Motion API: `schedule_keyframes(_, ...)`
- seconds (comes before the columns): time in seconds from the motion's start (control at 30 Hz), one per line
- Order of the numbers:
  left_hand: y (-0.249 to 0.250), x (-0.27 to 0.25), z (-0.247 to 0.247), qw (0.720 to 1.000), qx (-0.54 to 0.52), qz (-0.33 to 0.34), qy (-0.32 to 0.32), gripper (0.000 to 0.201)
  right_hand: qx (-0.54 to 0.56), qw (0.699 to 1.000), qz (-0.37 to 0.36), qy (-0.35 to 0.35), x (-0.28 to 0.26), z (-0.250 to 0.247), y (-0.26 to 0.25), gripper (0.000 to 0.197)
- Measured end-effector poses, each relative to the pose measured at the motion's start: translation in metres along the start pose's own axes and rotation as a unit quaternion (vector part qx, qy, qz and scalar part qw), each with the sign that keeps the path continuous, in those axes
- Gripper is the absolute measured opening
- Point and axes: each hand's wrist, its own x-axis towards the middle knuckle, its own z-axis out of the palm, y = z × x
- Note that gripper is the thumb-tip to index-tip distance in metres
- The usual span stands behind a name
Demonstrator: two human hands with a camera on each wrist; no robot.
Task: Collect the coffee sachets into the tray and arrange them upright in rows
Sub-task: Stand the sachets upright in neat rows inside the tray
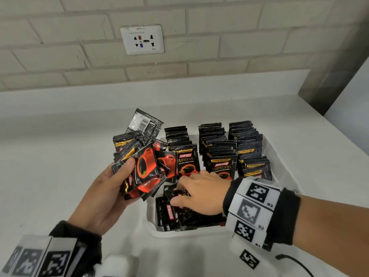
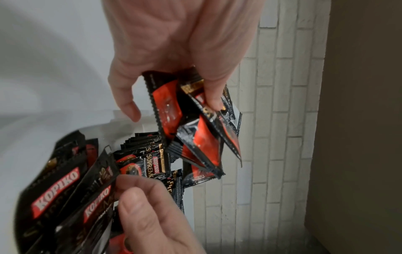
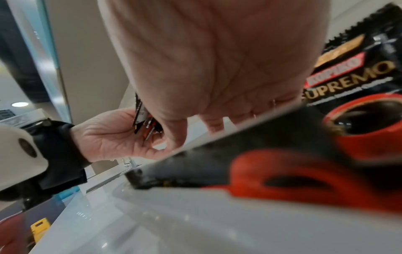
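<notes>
In the head view, the white tray [image 1: 279, 156] stands on the white desk [image 1: 60, 156] near a brick wall [image 1: 199, 56] with a socket plate [image 1: 142, 40]. Inside the tray, the coffee sachets [image 1: 215, 148] stand upright in three rows that run away from the person, with their printed faces toward the camera and their long axis vertical. At the near end of the tray a loose heap of sachets [image 1: 169, 214] lies flat, pointing in different directions.

The left hand [image 1: 103, 196] is over the desk just left of the tray, palm up. It holds a fanned bundle of sachets [image 1: 143, 166], with the thumb pressed on top; the bundle leans to the upper right and one sachet shows its barcode back.

The right hand [image 1: 201, 192] reaches down into the near end of the tray, and its fingers [image 1: 180, 200] are curled on the sachets of the heap.

The left wrist view shows what the head view hides: the thumb and the fingers [image 2: 139, 211] of the right hand pinch a few sachets, tilted up from the heap. It also shows the bundle hanging below the left hand, with its long axis diagonal.

The right wrist view is blurred. It shows one upright sachet front at close range and, further away, the left hand with the bundle seen from its edge.
</notes>
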Motion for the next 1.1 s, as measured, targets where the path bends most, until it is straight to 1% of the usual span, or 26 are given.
schedule_keyframes(0.03,0.000,0.000,0.000,1.000,-0.001,-0.001,0.002,0.026,-0.009,1.000,-0.002,0.015,0.001,0.000,-0.003,0.059)
schedule_keyframes(0.13,0.002,-0.001,0.002,1.000,0.010,-0.004,0.000,0.028,-0.020,0.998,-0.013,0.050,0.005,0.000,-0.010,0.059)
schedule_keyframes(0.2,0.004,-0.002,0.003,1.000,0.013,-0.006,0.002,0.030,-0.022,0.999,-0.024,0.028,0.010,0.002,-0.013,0.059)
schedule_keyframes(0.23,0.005,-0.003,0.003,1.000,0.015,-0.005,-0.001,0.036,-0.021,0.999,-0.028,0.005,0.011,0.003,-0.014,0.059)
schedule_keyframes(0.33,0.006,-0.003,0.002,1.000,0.026,-0.001,-0.004,0.080,-0.024,0.997,-0.055,-0.047,0.014,0.009,-0.015,0.053)
schedule_keyframes(0.37,0.006,-0.003,0.002,1.000,0.027,-0.001,-0.004,0.088,-0.028,0.996,-0.069,-0.053,0.013,0.011,-0.015,0.051)
schedule_keyframes(0.4,0.006,-0.002,0.000,1.000,0.025,-0.001,-0.005,0.091,-0.018,0.995,-0.079,-0.054,0.013,0.012,-0.015,0.052)
schedule_keyframes(0.47,0.006,-0.002,0.000,1.000,0.029,0.001,-0.002,0.089,0.017,0.995,-0.085,-0.055,0.011,0.011,-0.015,0.054)
schedule_keyframes(0.5,0.006,-0.003,-0.001,1.000,0.031,0.004,-0.003,0.080,0.029,0.994,-0.089,-0.049,0.009,0.008,-0.014,0.054)
schedule_keyframes(0.53,0.008,-0.003,-0.001,1.000,0.027,0.006,-0.009,0.064,0.044,0.994,-0.091,-0.036,0.006,0.003,-0.013,0.054)
schedule_keyframes(0.57,0.010,-0.005,-0.001,1.000,0.018,0.008,-0.013,0.049,0.069,0.993,-0.097,-0.013,0.001,-0.005,-0.010,0.052)
schedule_keyframes(0.6,0.013,-0.006,0.000,1.000,0.009,0.014,-0.011,0.042,0.110,0.989,-0.102,0.018,-0.006,-0.012,-0.006,0.050)
schedule_keyframes(0.63,0.015,-0.007,0.000,1.000,0.005,0.023,-0.010,0.041,0.160,0.980,-0.107,0.056,-0.014,-0.020,-0.001,0.047)
schedule_keyframes(0.7,0.020,-0.010,0.001,0.999,0.001,0.038,-0.010,0.043,0.247,0.952,-0.116,0.140,-0.035,-0.032,0.015,0.042)
schedule_keyframes(0.77,0.022,-0.013,0.006,0.999,-0.003,0.046,-0.010,0.044,0.351,0.903,-0.126,0.215,-0.057,-0.036,0.033,0.035)
schedule_keyframes(0.8,0.020,-0.015,0.012,0.999,0.000,0.047,-0.012,0.041,0.399,0.876,-0.130,0.239,-0.067,-0.033,0.041,0.031)
schedule_keyframes(0.83,0.018,-0.017,0.021,0.999,0.006,0.048,-0.020,0.039,0.432,0.856,-0.132,0.251,-0.074,-0.028,0.047,0.031)
schedule_keyframes(0.93,0.006,-0.021,0.055,0.997,0.042,0.054,-0.039,0.044,0.500,0.819,-0.124,0.251,-0.084,-0.004,0.055,0.048)
schedule_keyframes(1.0,-0.003,-0.022,0.078,0.994,0.070,0.056,-0.056,0.039,0.540,0.790,-0.120,0.265,-0.083,0.010,0.054,0.055)
schedule_keyframes(1.03,-0.006,-0.022,0.089,0.992,0.084,0.059,-0.068,0.034,0.560,0.769,-0.116,0.286,-0.084,0.014,0.052,0.058)
schedule_keyframes(1.1,-0.011,-0.022,0.106,0.988,0.112,0.068,-0.084,0.027,0.607,0.710,-0.112,0.339,-0.087,0.015,0.054,0.068)
